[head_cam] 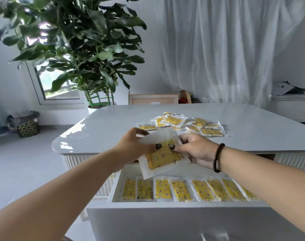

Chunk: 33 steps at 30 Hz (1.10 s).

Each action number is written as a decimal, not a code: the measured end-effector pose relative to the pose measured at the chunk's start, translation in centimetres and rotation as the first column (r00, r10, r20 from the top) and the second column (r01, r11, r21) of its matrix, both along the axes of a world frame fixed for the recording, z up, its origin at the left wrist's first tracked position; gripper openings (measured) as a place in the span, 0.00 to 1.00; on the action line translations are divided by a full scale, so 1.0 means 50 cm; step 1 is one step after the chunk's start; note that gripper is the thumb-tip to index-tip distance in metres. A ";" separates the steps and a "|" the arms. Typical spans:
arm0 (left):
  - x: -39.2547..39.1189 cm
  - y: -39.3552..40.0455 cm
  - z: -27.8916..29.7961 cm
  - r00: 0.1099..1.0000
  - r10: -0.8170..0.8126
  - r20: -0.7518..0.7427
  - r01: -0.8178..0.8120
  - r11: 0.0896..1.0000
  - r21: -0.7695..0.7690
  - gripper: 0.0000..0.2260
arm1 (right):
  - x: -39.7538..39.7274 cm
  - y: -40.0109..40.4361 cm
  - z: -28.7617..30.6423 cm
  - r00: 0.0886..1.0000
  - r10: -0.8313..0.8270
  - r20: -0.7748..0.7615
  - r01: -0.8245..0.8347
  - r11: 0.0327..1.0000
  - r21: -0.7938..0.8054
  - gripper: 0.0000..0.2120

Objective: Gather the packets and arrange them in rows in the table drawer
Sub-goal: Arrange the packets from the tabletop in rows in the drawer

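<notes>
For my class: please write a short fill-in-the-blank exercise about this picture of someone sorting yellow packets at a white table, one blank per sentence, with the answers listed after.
1. The left hand and the right hand hold one packet above the open ____.
2. The packets already in the drawer stand side by side in a ____.
3. The loose pile of packets lies on the ____.
4. A dark bead bracelet is worn on the ____ wrist.

Answers: drawer; row; table; right

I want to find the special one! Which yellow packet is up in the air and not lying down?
The packet pinched between the left hand and right hand above the drawer; the others lie in it or on the table.
</notes>
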<state>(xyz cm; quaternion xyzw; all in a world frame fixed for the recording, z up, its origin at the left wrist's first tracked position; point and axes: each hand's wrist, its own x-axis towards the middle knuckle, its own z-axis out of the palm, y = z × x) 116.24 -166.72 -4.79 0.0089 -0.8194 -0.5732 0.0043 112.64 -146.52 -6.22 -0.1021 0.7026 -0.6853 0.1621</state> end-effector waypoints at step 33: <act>-0.041 -0.052 -0.064 0.999 -0.009 -0.049 -0.012 0.910 -0.414 0.14 | -0.037 -0.090 -0.099 0.998 0.059 0.018 -0.061 0.893 0.445 0.12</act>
